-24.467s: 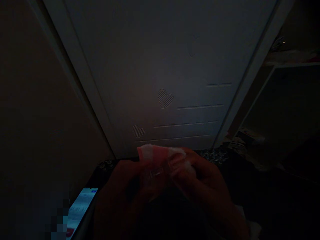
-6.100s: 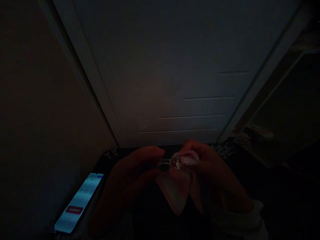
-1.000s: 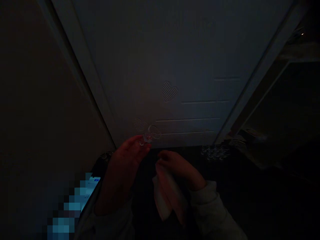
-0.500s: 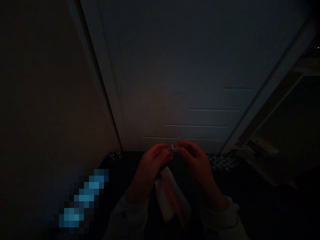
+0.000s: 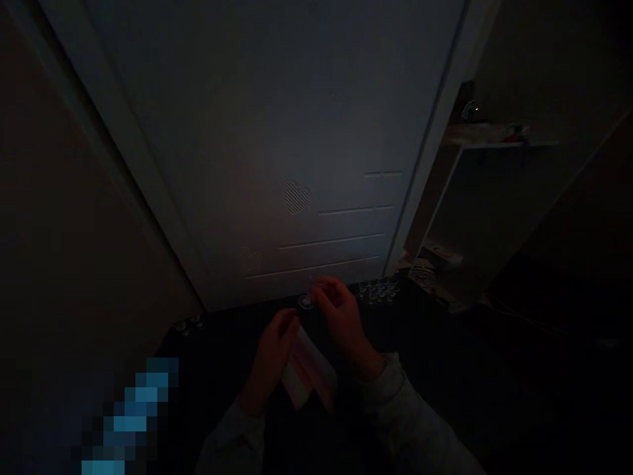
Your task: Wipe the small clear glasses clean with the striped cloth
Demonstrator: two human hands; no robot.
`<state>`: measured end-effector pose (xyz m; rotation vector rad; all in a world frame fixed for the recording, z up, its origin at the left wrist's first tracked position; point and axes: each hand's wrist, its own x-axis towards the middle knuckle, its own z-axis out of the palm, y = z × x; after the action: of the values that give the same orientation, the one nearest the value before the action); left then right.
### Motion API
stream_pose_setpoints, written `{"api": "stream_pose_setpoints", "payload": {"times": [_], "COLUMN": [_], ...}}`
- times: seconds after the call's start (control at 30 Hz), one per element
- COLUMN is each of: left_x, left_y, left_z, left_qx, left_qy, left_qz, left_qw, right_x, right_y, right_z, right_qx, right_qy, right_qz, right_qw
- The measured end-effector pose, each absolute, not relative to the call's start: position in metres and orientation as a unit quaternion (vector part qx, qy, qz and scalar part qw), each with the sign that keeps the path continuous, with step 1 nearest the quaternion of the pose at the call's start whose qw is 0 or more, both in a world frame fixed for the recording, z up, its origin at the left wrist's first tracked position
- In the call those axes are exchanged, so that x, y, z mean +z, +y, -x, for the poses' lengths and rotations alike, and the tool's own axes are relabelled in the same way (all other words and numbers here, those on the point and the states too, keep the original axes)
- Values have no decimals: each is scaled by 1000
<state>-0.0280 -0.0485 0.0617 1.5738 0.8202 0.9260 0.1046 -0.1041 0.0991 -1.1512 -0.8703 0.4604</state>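
The scene is very dark. My right hand (image 5: pixel 343 323) is raised over a black surface (image 5: pixel 445 369) and pinches a small clear glass piece (image 5: pixel 306 300) at its fingertips. My left hand (image 5: pixel 271 359) sits lower and to the left, fingers curled against a folded pink and white cloth (image 5: pixel 306 376) that lies between both hands. Whether the left hand grips the cloth or just touches it is hard to make out. Both wrists wear pale sleeves.
A cluster of small clear glass pieces (image 5: pixel 378 290) lies on the black surface to the right of my right hand; two more (image 5: pixel 188 324) lie far left. A lit phone screen (image 5: pixel 133 415) glows bottom left. A white door with heart shapes (image 5: pixel 297 196) stands behind, shelves (image 5: pixel 489 135) at right.
The glass piece has passed from my left hand to my right hand. My left hand has dropped to the cloth. The camera has swung right and down.
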Motion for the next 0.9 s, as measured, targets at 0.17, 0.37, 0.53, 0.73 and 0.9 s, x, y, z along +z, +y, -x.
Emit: {"api": "stream_pose_setpoints", "payload": {"times": [0.17, 0.37, 0.53, 0.73, 0.9], "left_x": [-1, -20, -19, -22, -23], "left_y": [-54, -46, -39, -32, -30], "left_z": [45, 53, 57, 59, 60], "left_qx": [324, 299, 292, 308, 315], "left_qy": [378, 417, 444, 464, 465], "left_qz": [-740, -760, -749, -732, -729], "left_qw": [453, 400, 396, 391, 392], "right_x": [37, -3, -16, -33, -37], "right_y": [-125, -144, -151, -148, -148], "right_z": [-151, -228, -269, -284, -288], "right_qx": [152, 71, 23, 29, 34], "right_qy": [-355, -262, -183, -161, -159], "right_qz": [612, 715, 773, 805, 819], "right_qw": [691, 644, 608, 570, 551]}}
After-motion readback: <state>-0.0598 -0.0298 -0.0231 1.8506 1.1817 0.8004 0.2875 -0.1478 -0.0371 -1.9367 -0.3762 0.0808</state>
